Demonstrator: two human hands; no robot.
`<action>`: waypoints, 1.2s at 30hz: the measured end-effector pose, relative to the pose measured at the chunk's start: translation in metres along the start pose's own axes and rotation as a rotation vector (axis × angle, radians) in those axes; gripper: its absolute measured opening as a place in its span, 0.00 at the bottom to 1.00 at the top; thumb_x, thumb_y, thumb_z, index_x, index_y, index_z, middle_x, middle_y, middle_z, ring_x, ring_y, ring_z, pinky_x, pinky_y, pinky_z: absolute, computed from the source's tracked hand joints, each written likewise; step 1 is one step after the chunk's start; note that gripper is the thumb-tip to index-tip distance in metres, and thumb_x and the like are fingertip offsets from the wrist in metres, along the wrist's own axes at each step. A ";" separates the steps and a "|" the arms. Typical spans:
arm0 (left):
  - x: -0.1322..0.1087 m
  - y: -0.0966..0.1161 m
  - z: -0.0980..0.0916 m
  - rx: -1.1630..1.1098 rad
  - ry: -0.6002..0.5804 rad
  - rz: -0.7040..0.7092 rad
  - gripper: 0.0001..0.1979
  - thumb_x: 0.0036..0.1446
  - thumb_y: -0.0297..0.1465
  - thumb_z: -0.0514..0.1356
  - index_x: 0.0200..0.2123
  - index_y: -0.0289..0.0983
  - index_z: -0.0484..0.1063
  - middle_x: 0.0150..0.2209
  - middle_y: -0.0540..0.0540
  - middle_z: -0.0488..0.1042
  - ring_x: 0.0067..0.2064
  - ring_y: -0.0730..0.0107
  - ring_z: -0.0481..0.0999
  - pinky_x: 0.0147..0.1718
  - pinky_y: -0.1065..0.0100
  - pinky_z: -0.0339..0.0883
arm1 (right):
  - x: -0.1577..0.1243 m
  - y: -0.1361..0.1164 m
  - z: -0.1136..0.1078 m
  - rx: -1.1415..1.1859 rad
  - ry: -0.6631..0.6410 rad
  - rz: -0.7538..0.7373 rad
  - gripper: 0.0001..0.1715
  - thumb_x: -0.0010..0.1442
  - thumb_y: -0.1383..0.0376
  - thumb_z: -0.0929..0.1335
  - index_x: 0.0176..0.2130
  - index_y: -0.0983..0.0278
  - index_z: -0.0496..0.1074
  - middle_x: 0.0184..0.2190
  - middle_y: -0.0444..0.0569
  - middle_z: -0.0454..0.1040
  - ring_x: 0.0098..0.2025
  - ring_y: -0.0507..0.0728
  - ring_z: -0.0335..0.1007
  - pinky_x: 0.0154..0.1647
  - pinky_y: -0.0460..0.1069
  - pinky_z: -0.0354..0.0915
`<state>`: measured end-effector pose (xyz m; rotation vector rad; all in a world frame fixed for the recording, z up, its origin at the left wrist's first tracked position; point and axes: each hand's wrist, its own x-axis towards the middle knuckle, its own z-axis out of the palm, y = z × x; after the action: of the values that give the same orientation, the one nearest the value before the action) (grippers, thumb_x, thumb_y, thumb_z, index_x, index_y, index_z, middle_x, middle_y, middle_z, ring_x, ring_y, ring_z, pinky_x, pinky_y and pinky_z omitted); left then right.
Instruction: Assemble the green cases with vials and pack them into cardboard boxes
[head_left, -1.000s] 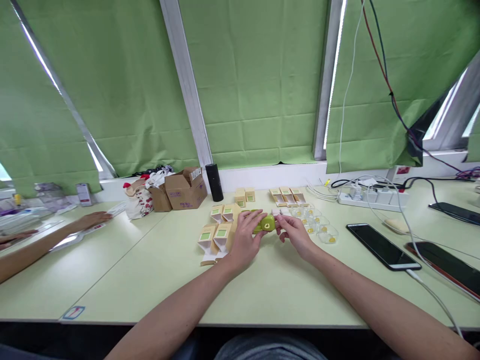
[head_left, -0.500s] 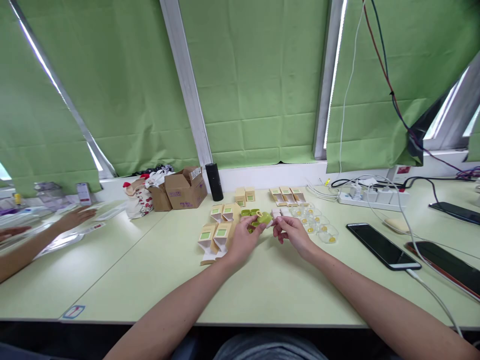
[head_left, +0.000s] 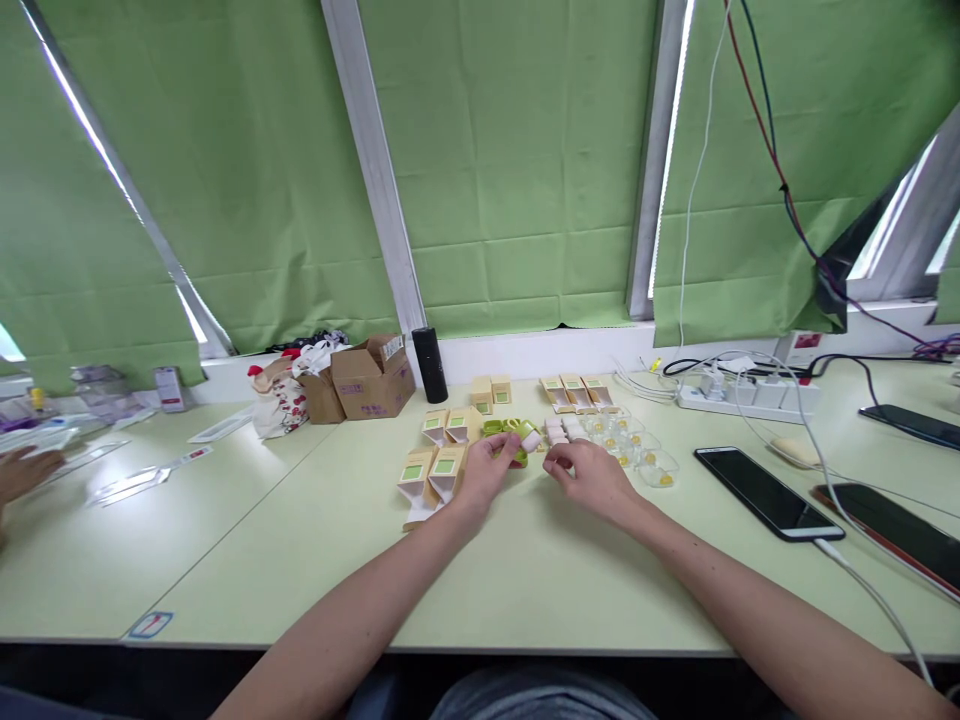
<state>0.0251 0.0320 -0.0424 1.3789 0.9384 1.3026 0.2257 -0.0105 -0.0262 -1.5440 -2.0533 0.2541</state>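
Note:
My left hand (head_left: 487, 468) is closed around a small green case (head_left: 518, 455), and a pale pink block (head_left: 531, 440) shows at its upper right side. Just right of it, apart from the case, my right hand (head_left: 592, 474) has its fingertips pinched together; whatever they hold, if anything, is too small to make out. Behind my left hand lie more green cases (head_left: 495, 427). More pale pink blocks (head_left: 556, 431) sit beyond my right fingers. Clear plastic cups with yellow centres (head_left: 658, 468) stand right of my right hand. Left of my left hand are open cardboard boxes with green labels (head_left: 414, 474).
More small boxes (head_left: 574, 394) stand at the back. A brown carton (head_left: 373, 380) and a black cylinder (head_left: 429, 365) are near the wall. Phones (head_left: 769, 492), cables and a power strip (head_left: 739, 400) occupy the right. A co-worker's hand (head_left: 26, 472) is at far left.
The green case has turned in my left hand, so the pale pink block now faces up. My right hand has drawn slightly away from it. The co-worker's hand has pulled back left.

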 end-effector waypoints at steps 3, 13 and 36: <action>-0.001 0.001 0.000 -0.026 0.005 0.004 0.32 0.50 0.59 0.73 0.39 0.34 0.86 0.41 0.38 0.86 0.38 0.62 0.81 0.41 0.64 0.77 | -0.009 -0.014 -0.014 -0.328 -0.043 -0.116 0.11 0.70 0.62 0.69 0.45 0.62 0.83 0.43 0.56 0.85 0.53 0.67 0.77 0.48 0.55 0.65; -0.001 0.001 -0.001 0.000 0.023 -0.013 0.31 0.51 0.58 0.73 0.39 0.33 0.86 0.43 0.37 0.85 0.39 0.63 0.81 0.44 0.61 0.77 | -0.028 0.026 -0.071 -0.762 -0.121 -0.052 0.12 0.61 0.70 0.72 0.45 0.66 0.83 0.45 0.62 0.83 0.52 0.68 0.76 0.47 0.55 0.65; 0.000 0.002 -0.004 0.005 0.081 0.034 0.33 0.49 0.59 0.74 0.38 0.32 0.84 0.40 0.40 0.83 0.36 0.68 0.79 0.40 0.65 0.76 | -0.017 -0.005 -0.016 -0.451 -0.153 -0.254 0.11 0.62 0.75 0.69 0.41 0.64 0.81 0.46 0.61 0.77 0.50 0.67 0.72 0.43 0.54 0.66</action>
<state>0.0215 0.0324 -0.0403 1.3605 0.9769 1.3913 0.2335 -0.0302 -0.0157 -1.5219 -2.5263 -0.2092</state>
